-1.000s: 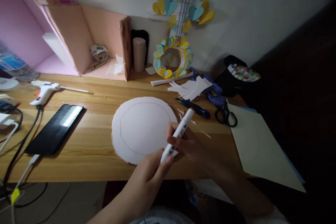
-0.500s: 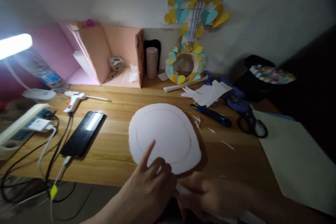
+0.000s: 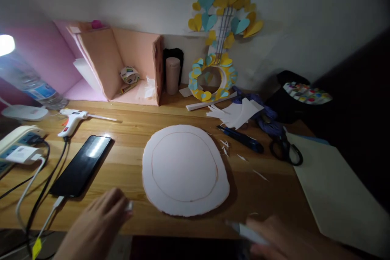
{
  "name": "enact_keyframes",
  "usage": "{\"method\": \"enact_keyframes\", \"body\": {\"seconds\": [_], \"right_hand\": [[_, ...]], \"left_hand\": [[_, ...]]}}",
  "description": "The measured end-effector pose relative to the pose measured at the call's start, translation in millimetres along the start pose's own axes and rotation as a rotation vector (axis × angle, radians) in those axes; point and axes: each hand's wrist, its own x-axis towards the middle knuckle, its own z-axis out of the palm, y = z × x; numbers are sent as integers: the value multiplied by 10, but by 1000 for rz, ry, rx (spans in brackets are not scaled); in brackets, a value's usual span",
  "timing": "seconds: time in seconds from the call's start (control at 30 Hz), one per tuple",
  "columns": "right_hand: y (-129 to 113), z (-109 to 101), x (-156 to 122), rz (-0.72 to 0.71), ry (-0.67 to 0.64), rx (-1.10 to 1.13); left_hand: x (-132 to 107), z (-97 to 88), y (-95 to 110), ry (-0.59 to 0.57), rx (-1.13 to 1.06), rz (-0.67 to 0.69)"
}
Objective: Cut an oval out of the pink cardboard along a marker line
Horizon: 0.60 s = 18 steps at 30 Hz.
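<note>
Left hand: our grip pinches a small white piece, perhaps a cap kept handy.
Right hand: our grip closes around the marker, tip clear.
White disc: between them on our tabletop, lying flat, presumably for steadiness.

We hold our left hand back upward, its fingers curled in a pinch. We hold our right hand, motion-blurred, in a closed grip, right forearm angled in from the lower right. Both hands are well apart.
</note>
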Motion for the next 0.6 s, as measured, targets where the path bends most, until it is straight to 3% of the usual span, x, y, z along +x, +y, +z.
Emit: {"method": "enact_keyframes", "body": {"seconds": [0.07,0.13,0.23,0.3,0.4,0.5,0.6], "right_hand": [[109,-109,26,115,86,127],[161,-118,124,203,164,242],[148,-5,301,209,90,394],[115,76,380,185,37,483],[104,129,439,186,118,563],[169,109,466,162,153,616],[266,36,497,91,156,666]], "left_hand": [[85,-123,-264,40,27,-132],[251,-99,-442,92,107,-221],[589,65,-584,89,198,-307],[810,150,-635,71,222,-328],[1053,177,-684,78,222,-374],[1148,150,-687,107,222,-415],[1144,144,-588,195,299,-370]]}}
